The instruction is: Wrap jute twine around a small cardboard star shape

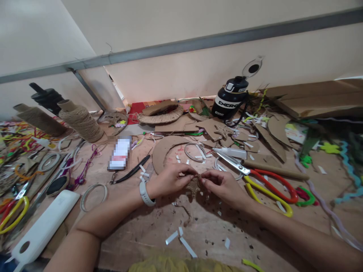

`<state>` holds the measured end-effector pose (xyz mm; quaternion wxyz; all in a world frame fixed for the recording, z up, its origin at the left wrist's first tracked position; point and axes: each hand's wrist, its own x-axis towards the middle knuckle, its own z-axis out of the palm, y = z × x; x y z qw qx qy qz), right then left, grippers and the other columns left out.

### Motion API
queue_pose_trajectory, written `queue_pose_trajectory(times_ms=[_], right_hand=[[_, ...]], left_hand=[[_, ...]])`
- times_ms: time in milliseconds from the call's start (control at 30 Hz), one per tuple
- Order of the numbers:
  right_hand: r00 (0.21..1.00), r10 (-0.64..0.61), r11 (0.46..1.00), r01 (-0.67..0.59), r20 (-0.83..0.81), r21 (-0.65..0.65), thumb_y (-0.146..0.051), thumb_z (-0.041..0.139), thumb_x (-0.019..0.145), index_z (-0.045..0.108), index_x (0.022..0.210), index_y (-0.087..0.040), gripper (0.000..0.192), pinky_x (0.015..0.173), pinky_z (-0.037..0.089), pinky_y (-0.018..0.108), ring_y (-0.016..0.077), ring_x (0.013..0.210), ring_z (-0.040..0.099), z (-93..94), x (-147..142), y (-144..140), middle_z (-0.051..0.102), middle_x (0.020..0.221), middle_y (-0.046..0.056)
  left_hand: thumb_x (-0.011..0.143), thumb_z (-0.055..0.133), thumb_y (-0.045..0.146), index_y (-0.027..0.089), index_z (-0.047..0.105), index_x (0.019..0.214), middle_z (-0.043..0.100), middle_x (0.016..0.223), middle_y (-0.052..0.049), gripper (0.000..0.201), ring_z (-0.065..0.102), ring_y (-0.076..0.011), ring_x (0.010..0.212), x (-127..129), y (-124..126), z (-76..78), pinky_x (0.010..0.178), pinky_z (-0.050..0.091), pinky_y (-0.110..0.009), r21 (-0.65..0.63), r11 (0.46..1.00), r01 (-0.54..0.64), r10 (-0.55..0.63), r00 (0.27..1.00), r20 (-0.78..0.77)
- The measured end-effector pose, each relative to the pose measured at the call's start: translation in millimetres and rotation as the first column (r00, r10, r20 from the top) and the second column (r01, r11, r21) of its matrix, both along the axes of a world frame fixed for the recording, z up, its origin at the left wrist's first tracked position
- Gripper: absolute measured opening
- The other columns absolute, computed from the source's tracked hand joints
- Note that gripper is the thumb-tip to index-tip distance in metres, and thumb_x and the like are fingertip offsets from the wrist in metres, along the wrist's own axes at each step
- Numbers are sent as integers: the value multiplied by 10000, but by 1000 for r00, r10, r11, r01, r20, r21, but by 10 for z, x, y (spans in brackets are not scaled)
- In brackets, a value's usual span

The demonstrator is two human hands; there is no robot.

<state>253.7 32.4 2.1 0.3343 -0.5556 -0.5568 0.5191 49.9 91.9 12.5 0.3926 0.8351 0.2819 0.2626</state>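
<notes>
Between my two hands is a small brown star (194, 186) with twine along its edges. My left hand (174, 178), below a wrist with a pale watch, pinches the star's upper left side. My right hand (222, 186) pinches its upper right, and the two sets of fingertips nearly meet at the top. A short piece of twine (185, 213) lies on the table below. Just beyond my left hand rests a cardboard ring (161, 151), partly covered by the hand. Large scissors (244, 172) with red and yellow handles lie beyond my right hand.
Two twine spools (82, 122) stand at the left. A phone (119, 153) lies nearer the middle. At the back stands a dark bottle (229, 100), its lid up. White strips (187, 246), a glue bottle (231, 152) and a cardboard tube (278, 170) lie about.
</notes>
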Motion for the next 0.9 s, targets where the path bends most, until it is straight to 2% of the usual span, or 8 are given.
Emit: queue_pose_trajectory(times_ms=[200, 300, 467, 633, 700, 800, 867, 900], right_hand=[[995, -33, 994, 23, -91, -105, -463, 713, 686, 646, 810, -178, 318, 450, 466, 244, 136, 488, 593, 13, -10, 24, 635, 617, -12], [995, -27, 995, 18, -97, -97, -462, 728, 684, 652, 799, -173, 320, 477, 489, 251, 131, 500, 589, 16, -15, 21, 642, 633, -5], [998, -14, 996, 8, -68, -92, -486, 714, 718, 646, 791, -171, 331, 448, 435, 229, 115, 468, 542, 7, -8, 21, 586, 556, -27], [995, -49, 995, 41, -83, -91, -520, 726, 711, 633, 778, -177, 361, 457, 429, 230, 120, 519, 546, -23, 4, 30, 590, 622, -16], [995, -64, 995, 57, -77, -80, -527, 712, 728, 633, 781, -179, 360, 470, 428, 232, 122, 536, 540, -39, 7, 32, 581, 628, -18], [996, -77, 996, 74, -51, -47, -543, 686, 750, 637, 785, -183, 365, 482, 420, 239, 126, 549, 533, -58, 9, 37, 584, 632, -14], [995, -85, 996, 84, -45, -24, -550, 678, 750, 641, 787, -184, 370, 503, 428, 246, 130, 563, 535, -61, 10, 40, 590, 640, -11], [995, -90, 996, 89, -45, -16, -553, 677, 746, 644, 789, -183, 374, 513, 431, 249, 130, 568, 534, -58, 9, 41, 591, 643, -11]], left_hand=[[854, 602, 102, 131, 742, 945, 776, 905, -61, 170, 715, -145, 835, -3, 40, 17, 804, 536, -225, -9, 999, 32, -32, 999, 8], [846, 602, 92, 134, 743, 941, 777, 909, -57, 175, 714, -143, 838, 3, 37, 20, 803, 533, -221, -32, 999, 29, -29, 1000, 3], [848, 597, 87, 154, 741, 949, 773, 910, -40, 188, 708, -139, 833, 0, 33, 16, 805, 529, -226, -32, 999, 24, -25, 999, -26], [910, 592, 150, 133, 726, 974, 743, 928, -79, 150, 679, -158, 872, -10, 50, -33, 819, 519, -256, 216, 976, 39, -38, 999, -12], [953, 548, 196, 132, 722, 977, 721, 912, -93, 187, 656, -174, 875, -17, 42, -41, 831, 514, -290, 383, 923, 34, -14, 998, -56], [956, 534, 203, 152, 714, 1018, 702, 846, -71, 197, 625, -189, 858, -29, -6, -17, 936, 474, -376, 590, 806, 44, 49, 989, -141], [940, 551, 186, 167, 709, 1038, 703, 845, -59, 187, 614, -195, 866, -32, -56, 12, 959, 448, -399, 642, 765, 53, 83, 980, -180], [944, 551, 192, 166, 711, 1027, 705, 848, -60, 183, 612, -194, 858, -31, -83, 24, 926, 455, -385, 638, 768, 55, 92, 976, -196]])
